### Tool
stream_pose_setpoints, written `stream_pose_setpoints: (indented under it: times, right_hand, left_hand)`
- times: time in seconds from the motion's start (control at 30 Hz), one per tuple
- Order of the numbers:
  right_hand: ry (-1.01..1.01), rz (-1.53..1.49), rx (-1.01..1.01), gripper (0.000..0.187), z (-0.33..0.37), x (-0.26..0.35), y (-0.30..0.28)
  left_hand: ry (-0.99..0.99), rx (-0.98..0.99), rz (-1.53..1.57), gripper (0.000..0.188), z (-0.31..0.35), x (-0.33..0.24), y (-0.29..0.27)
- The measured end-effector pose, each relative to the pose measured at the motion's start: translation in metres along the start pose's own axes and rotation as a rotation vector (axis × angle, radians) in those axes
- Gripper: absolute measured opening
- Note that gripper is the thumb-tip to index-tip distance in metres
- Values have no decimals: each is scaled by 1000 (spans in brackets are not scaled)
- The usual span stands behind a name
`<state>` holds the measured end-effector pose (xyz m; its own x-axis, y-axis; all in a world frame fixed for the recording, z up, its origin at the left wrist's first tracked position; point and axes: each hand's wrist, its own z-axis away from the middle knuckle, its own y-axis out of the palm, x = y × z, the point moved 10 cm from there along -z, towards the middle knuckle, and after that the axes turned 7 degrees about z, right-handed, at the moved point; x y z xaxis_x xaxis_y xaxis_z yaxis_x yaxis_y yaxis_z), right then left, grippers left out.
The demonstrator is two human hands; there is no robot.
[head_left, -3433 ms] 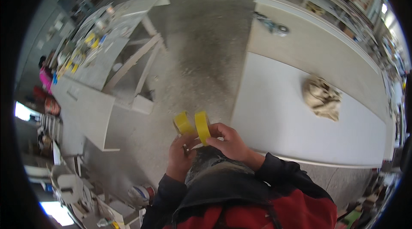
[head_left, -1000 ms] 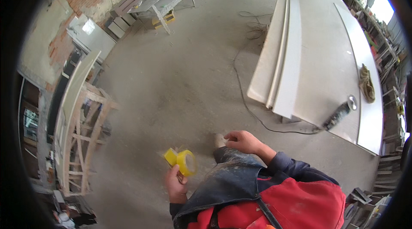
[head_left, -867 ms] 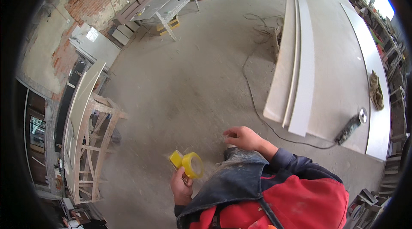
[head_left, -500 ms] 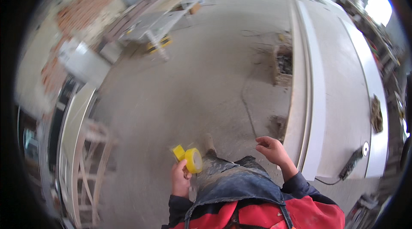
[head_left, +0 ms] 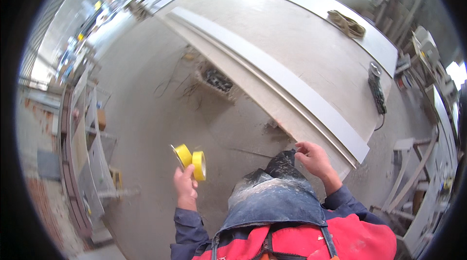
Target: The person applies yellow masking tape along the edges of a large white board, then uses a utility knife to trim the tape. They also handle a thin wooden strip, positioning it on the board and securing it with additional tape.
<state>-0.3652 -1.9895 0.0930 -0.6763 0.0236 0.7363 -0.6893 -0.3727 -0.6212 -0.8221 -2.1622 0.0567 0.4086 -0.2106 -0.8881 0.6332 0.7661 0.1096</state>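
My left hand (head_left: 186, 186) is closed around a roll of yellow tape (head_left: 199, 166), held up above the floor. A second yellow tape roll (head_left: 184, 156) sits right beside it, with a thin pale strip along its outer side. The fingers' far side is hidden behind the rolls. My right hand (head_left: 315, 160) hovers by the near edge of a large table, fingers loosely bent and slightly apart. Nothing shows in it. Close to it lies a long white strip (head_left: 311, 106) along the tabletop (head_left: 277, 31).
An angle grinder (head_left: 376, 89) with a cord rests near the table's right end. A bundle of brownish cloth or rope (head_left: 346, 24) lies on another white strip. Beneath the table's left edge stands a box of dark scraps (head_left: 218, 83). Trestles (head_left: 413, 172) stand at right.
My view has swung to the right, so the large table now stretches across in front of me. The left hand still carries the tape rolls, slightly raised; the right hand remains without anything visible.
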Motion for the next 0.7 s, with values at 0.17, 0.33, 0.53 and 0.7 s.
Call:
stream_pose_setpoints:
  times: [0.17, 0.33, 0.53, 0.7]
  right_hand:
    - [5, 116, -374, 35, -40, -26, -21]
    - [-1, 262, -474, 34, -89, -12, -19]
    - [67, 410, -542, 35, -118, -7, -21]
    - [207, 452, -569, 33, -127, -25, -4]
  left_hand:
    - [67, 337, 29, 26, -103, -81, 136]
    - [53, 490, -67, 31, -155, -131, 245]
    - [123, 682, -395, 52, -203, -178, 382]
    - [463, 915, -491, 51, -277, -178, 519]
